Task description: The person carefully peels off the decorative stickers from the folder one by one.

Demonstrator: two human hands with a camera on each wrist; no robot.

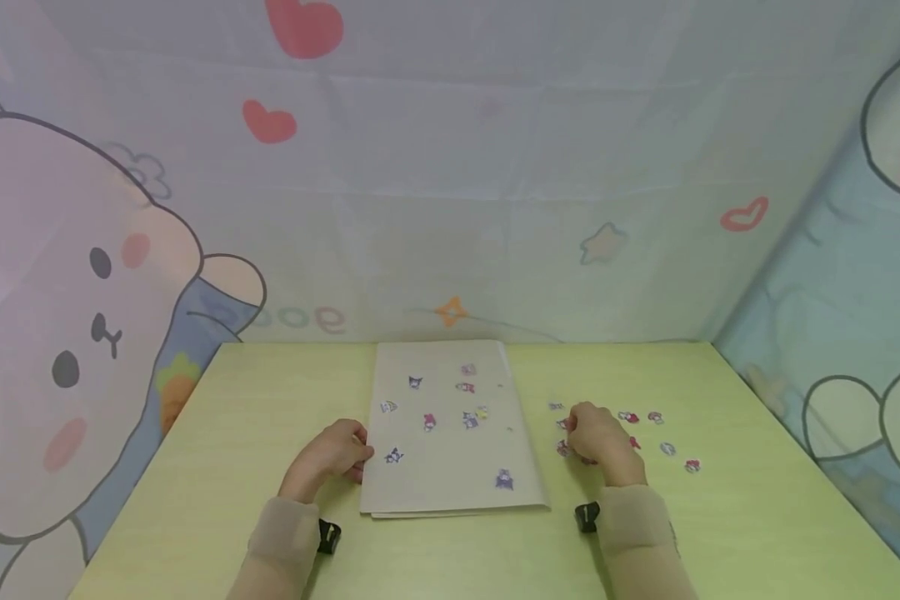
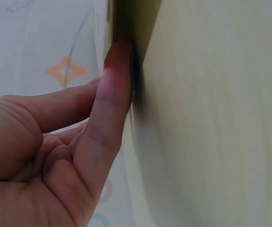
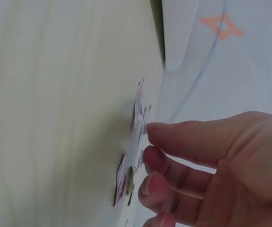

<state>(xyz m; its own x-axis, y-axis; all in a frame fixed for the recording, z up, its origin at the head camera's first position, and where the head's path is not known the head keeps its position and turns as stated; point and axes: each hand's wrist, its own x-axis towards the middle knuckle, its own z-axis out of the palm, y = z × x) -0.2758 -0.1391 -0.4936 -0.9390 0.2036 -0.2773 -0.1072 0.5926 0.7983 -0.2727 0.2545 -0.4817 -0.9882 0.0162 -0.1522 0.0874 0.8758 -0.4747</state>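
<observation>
A cream folded paper sheet (image 1: 450,479) lies on the table, with several small cartoon stickers (image 1: 504,479) spread over it. My left hand (image 1: 333,450) holds the sheet's left edge; in the left wrist view a finger (image 2: 108,99) reaches beneath that edge, with the thumb on the upper side. To the right of the sheet, my right hand (image 1: 602,437) is low over a scattered group of loose stickers (image 1: 562,448). Seen from the right wrist, its thumb and bent fingers are slightly apart beside the stickers (image 3: 140,106), and nothing shows between them.
More loose stickers (image 1: 667,448) lie right of my right hand on the pale yellow table (image 1: 727,533). A printed cloth backdrop (image 1: 495,167) rises behind the table's far edge. Each wrist wears a band with a black camera (image 1: 587,517).
</observation>
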